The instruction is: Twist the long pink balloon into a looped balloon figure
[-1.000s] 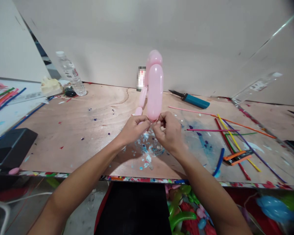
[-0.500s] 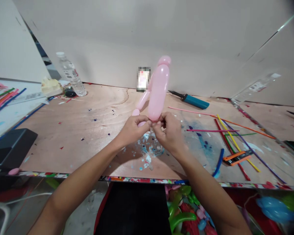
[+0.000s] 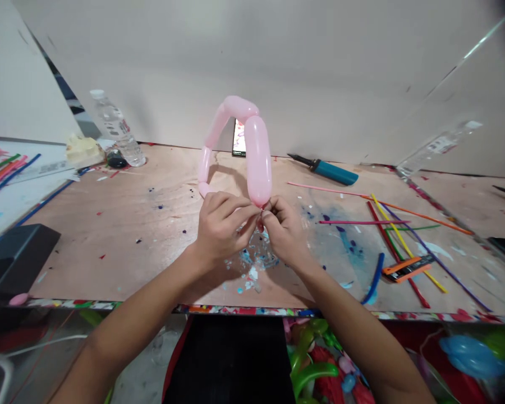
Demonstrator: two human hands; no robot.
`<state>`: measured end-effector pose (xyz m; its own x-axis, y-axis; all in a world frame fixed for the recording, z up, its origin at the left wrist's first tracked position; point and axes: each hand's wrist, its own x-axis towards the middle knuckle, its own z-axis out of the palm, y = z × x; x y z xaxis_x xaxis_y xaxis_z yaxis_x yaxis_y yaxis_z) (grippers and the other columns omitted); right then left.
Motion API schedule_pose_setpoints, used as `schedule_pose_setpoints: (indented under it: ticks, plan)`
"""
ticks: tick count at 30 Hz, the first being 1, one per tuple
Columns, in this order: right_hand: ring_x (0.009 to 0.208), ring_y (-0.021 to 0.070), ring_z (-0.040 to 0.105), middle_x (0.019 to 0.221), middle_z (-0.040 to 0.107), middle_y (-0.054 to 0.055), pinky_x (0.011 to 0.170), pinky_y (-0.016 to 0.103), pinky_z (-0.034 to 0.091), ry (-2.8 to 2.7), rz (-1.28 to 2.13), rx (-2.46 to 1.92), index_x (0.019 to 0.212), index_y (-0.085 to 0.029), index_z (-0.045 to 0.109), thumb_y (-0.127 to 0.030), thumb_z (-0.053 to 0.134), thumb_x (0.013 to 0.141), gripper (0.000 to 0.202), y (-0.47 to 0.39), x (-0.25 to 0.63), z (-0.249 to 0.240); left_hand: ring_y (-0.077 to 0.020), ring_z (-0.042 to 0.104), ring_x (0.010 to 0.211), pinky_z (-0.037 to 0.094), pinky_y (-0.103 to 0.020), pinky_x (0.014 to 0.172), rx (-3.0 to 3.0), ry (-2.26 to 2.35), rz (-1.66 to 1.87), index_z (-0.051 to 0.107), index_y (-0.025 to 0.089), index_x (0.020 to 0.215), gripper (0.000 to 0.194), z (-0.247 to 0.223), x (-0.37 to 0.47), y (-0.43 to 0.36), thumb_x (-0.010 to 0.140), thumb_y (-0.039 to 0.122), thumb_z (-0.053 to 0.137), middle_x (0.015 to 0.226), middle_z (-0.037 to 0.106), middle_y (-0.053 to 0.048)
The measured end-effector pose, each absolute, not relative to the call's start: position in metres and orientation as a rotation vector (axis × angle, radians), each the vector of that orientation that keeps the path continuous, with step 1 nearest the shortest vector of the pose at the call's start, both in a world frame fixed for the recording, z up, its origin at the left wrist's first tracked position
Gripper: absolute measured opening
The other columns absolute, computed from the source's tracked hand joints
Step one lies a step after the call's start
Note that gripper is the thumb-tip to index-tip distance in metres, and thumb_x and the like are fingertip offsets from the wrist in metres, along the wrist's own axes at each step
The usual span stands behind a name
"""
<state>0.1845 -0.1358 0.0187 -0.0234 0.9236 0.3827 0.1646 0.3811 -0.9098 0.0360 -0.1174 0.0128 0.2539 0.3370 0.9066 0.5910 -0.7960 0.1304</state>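
Note:
A pink modelling balloon (image 3: 258,160), twisted into several segments, arches above my hands over the table. Its thick segment stands nearly upright, and the thinner ones bend over to the left and come down behind my left hand. My left hand (image 3: 225,224) is closed, its thumb and fingers pinching near the balloon's lower tip. Against it, my right hand (image 3: 284,227) is closed too, pinching the knotted end of the same balloon. The fingertips of both hands meet there and partly hide the end. A phone (image 3: 238,140) with a lit screen leans on the wall behind the balloon.
To the right lie a teal hand pump (image 3: 334,172), several uninflated balloons (image 3: 404,235) and an orange-black cutter (image 3: 408,269). A water bottle (image 3: 120,132) stands back left, near a dark box (image 3: 19,261). Inflated balloons (image 3: 315,370) fill the space below the table edge.
The balloon has swung left and opened into a wide arch, its thin segments spreading away from the thick one. My left hand has turned, its back now more visible. Both hands still pinch the balloon.

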Motion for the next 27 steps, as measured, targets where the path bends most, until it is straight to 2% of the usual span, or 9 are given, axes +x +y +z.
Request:
schedule_pose_setpoints:
  ticks: [9,14,20,27]
  plan:
    - [0.059,0.0106,0.043,0.067,0.046,-0.004,0.056,0.026,0.036,-1.424,0.829,-1.012,0.074,-0.021,0.046,-0.02,0.049,0.083,0.009,-0.1425,0.1807,0.0194,-0.0195,0.061,0.088,0.044,-0.036,0.079,-2.273,-0.763,-1.506,0.067,0.022,0.088,0.008,0.0144,0.033,-0.116,0.08,0.019,0.068,0.092,0.075,-0.001]
    - [0.059,0.0107,0.044,0.068,0.047,-0.004,0.056,0.026,0.037,-1.472,0.807,-1.006,0.077,-0.021,0.046,-0.02,0.048,0.084,0.007,-0.144,0.182,0.0202,-0.0183,0.062,0.086,0.047,-0.036,0.082,-2.317,-0.827,-1.609,0.069,0.022,0.088,0.007,0.0167,0.0339,-0.1153,0.082,0.019,0.068,0.093,0.075,-0.002]
    - [0.059,0.0103,0.043,0.068,0.047,-0.004,0.056,0.025,0.036,-1.583,0.652,-1.006,0.078,-0.021,0.048,-0.016,0.048,0.083,0.007,-0.1443,0.1859,0.0164,-0.0187,0.063,0.088,0.047,-0.038,0.085,-2.417,-0.955,-1.624,0.072,0.021,0.089,0.008,0.018,0.0355,-0.1167,0.084,0.021,0.065,0.096,0.075,-0.002]
    - [0.058,0.0103,0.043,0.069,0.048,-0.004,0.057,0.026,0.035,-1.713,0.454,-1.043,0.078,-0.021,0.046,-0.015,0.05,0.082,0.008,-0.1404,0.1876,0.014,-0.0194,0.06,0.086,0.046,-0.038,0.081,-2.504,-1.061,-1.553,0.072,0.02,0.087,0.009,0.0229,0.0341,-0.118,0.084,0.02,0.064,0.094,0.075,-0.002]
